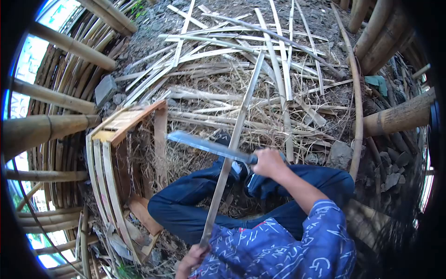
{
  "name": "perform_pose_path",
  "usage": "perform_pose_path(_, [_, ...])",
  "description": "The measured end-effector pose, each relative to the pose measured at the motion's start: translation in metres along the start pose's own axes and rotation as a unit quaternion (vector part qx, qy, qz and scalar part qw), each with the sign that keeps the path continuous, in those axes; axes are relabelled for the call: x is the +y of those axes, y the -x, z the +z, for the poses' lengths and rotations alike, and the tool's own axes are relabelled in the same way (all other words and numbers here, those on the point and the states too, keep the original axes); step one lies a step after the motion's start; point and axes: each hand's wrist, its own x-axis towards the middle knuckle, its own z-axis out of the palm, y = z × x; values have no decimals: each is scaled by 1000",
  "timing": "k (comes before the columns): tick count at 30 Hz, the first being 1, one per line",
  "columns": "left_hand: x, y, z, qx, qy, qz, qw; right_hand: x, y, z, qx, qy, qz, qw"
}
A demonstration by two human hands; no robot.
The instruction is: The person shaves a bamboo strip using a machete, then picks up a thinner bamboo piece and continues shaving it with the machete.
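Observation:
My right hand (268, 162) is wrapped round the dark handle of a machete (200, 144), whose broad blade points left. The blade crosses a long bamboo strip (241, 118) at about its middle in this view. Down near my body, my left hand (191, 258) grips the near end of that strip. From there the strip slants up and away between my crossed legs (186, 195), its far end over the scattered pieces on the ground.
Several split bamboo strips (278, 51) and shavings litter the ground ahead. To the left stands a wooden crate (108, 172) with slatted sides. Bamboo poles (51, 132) line the left, another pole (357, 102) lies at right. Stones (340, 156) lie on the right.

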Motion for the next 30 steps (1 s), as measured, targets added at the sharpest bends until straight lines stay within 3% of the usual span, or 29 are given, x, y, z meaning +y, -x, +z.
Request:
perform_pose_path(1, [9, 1, 12, 20, -29, 42, 998, -11, 18, 9, -28, -21, -15, 999])
perform_pose_path(4, [40, 1, 28, -25, -46, 57, 997, -48, 68, 22, -124, -43, -73, 989])
perform_pose_path(6, [46, -2, 39, -9, -52, 83, 995, -68, 92, 25, -178, -38, -106, 978])
perform_pose_path(9, [48, -2, 48, 9, -78, 113, 990, -77, 106, 40, -195, -42, -140, 970])
perform_pose_path(13, [43, -2, 48, 39, -117, 149, 981, -61, 84, 40, -128, -6, -118, 985])
perform_pose_path(19, [33, 8, 44, 47, -134, 151, 978, -9, 10, 9, -37, 59, 12, 997])
perform_pose_path(21, [32, 10, 44, 51, -154, 164, 973, 12, -13, 3, -20, 82, 10, 996])
perform_pose_path(24, [32, 14, 41, 45, -134, 128, 982, 23, -36, -9, -11, 113, -3, 994])
perform_pose_path(30, [16, 22, 33, 80, -117, 63, 988, 70, -83, -18, 67, 61, 119, 989])
